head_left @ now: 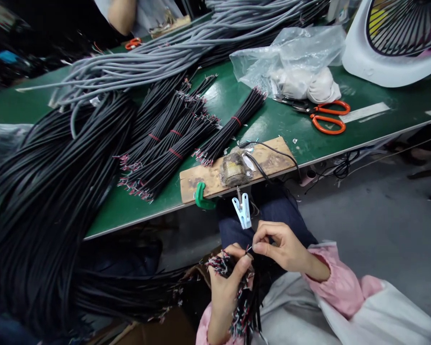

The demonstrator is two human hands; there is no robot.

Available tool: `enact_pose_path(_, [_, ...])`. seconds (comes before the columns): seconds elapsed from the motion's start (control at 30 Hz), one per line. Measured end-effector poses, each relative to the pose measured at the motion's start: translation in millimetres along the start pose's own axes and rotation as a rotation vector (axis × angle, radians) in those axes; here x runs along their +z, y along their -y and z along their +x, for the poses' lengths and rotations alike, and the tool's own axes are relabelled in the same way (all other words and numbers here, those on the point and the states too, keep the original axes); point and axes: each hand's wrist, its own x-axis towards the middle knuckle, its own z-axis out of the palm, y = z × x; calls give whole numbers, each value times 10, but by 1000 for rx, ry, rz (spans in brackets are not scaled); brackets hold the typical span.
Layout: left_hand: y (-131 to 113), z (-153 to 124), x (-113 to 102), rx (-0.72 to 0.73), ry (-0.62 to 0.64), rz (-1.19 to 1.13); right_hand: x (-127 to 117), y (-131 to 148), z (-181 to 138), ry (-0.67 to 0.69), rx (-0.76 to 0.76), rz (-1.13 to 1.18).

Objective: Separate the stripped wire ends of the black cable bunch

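My left hand (227, 282) is closed round a bundle of black cables (244, 306) whose stripped ends show red, white and dark wires. Between its thumb and forefinger one cable end sticks up. My right hand (282, 247) pinches at the thin wires of that end, thumb against forefinger. Just above the hands, a light blue clothespin (242, 212) hangs on a metal rod from a small motor-like block (234, 168). That block sits on a wooden board (197, 181) at the table's edge, with a green clamp (202, 197) beside it.
Tied black cable bundles (233, 125) lie on the green table (373, 129). Long grey cables (136, 64) stretch behind them, and a black cable mass (39, 215) drapes off the left. Orange-handled scissors (326, 116), a plastic bag (290, 57) and a white fan (388, 67) stand right. Another person's arm (122, 14) shows behind.
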Motion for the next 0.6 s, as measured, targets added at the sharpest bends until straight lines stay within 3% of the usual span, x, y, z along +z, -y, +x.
enact_pose_path(0.37, [-3, -20, 7, -27, -23, 41, -18, 90, 22, -37, -160, -90])
enact_pose_path(0.6, [28, 16, -21, 100, -25, 163, 28, 131, 35, -81, -232, -215])
